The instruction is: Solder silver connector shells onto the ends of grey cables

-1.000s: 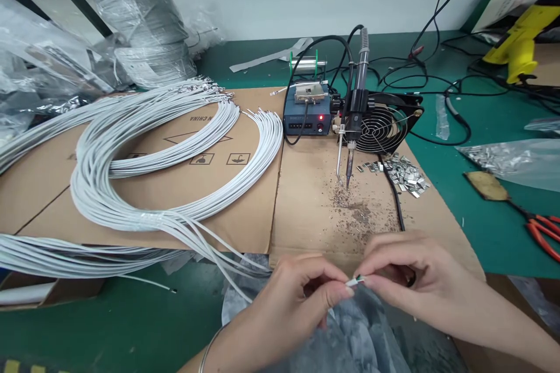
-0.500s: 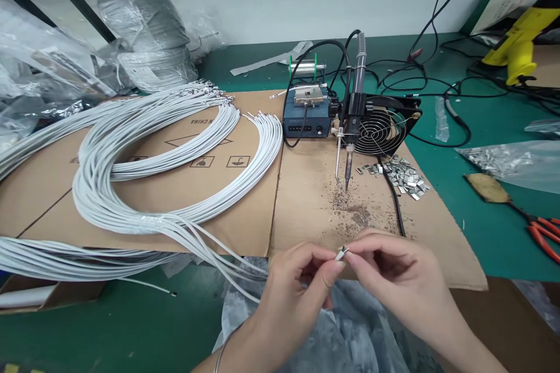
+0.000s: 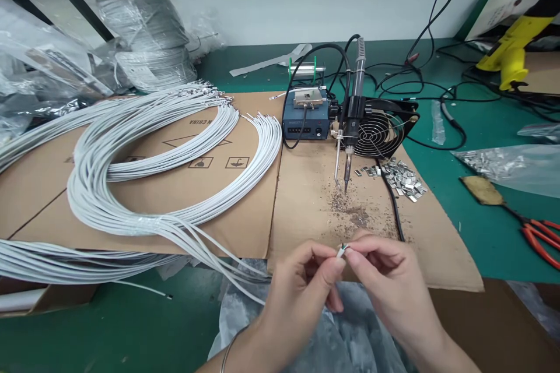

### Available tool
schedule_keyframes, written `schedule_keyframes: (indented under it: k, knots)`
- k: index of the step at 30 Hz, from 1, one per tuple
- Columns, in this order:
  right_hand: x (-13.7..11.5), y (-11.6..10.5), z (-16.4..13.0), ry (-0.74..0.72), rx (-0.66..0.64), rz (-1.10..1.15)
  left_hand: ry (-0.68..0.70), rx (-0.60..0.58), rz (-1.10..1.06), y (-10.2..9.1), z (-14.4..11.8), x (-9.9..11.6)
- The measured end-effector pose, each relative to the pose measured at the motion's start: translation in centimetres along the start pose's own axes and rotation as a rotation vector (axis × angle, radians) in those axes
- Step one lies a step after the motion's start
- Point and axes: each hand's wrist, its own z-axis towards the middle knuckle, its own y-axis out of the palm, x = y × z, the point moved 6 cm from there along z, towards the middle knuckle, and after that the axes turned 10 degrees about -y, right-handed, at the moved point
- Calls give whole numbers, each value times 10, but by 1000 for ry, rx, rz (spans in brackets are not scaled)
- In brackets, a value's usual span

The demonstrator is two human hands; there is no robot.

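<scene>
My left hand [image 3: 304,282] pinches a white cable's end [image 3: 340,252] between thumb and forefinger. At its tip, thin wires, one of them dark, stick out, and the closed thumb and forefinger of my right hand [image 3: 394,274] grip them. The fingertips hide most of these wires. Beyond my hands a soldering iron [image 3: 353,111] hangs tip down in its holder, above cardboard [image 3: 301,198] strewn with dark specks. To the left, white cables [image 3: 219,201] lie in a coiled bundle, with several strands running toward my left hand.
Behind stand a blue soldering station [image 3: 306,119], a solder spool [image 3: 306,71] and a black fan [image 3: 380,131]. Small metal connectors [image 3: 405,179] are heaped at right, near a black cord [image 3: 395,210]. Red-handled pliers [image 3: 542,239] and a bag of metal parts [image 3: 503,163] lie farther right.
The view has shifted slightly. Both hands stay together at the cable end, with my right fingers a little altered in their pinch on the wires.
</scene>
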Motion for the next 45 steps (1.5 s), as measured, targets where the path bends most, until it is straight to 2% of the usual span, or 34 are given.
schedule_keyframes:
  k: [3,6,12,15,19,22,28,32,40,45]
  knots:
    - [7,2,-3,7,25,57,-68,-70,-123,4,1,-1]
    - [1,-3,1,-10,-19,-84,-74,-85,-87,1,-1,-2]
    - [-15,-10,14,119,-314,-365,-19,-93,117,-3,-2,0]
    - [-22,-9,19,126,-493,-522,9,-110,232,-1,-3,2]
    - [-26,-10,22,128,-590,-658,-11,-137,267,0,-5,1]
    - [-24,-10,21,139,-556,-571,-47,-169,210,2,-5,-1]
    - [-13,-12,15,212,-301,-223,-105,-177,18,4,-3,-6]
    - [-9,-8,14,218,-199,-37,-144,-167,-109,4,-1,-9]
    - [2,-8,6,230,-200,88,-212,-264,-266,9,0,-8]
    - [5,-6,3,270,-210,120,-181,-251,-195,7,-1,-9]
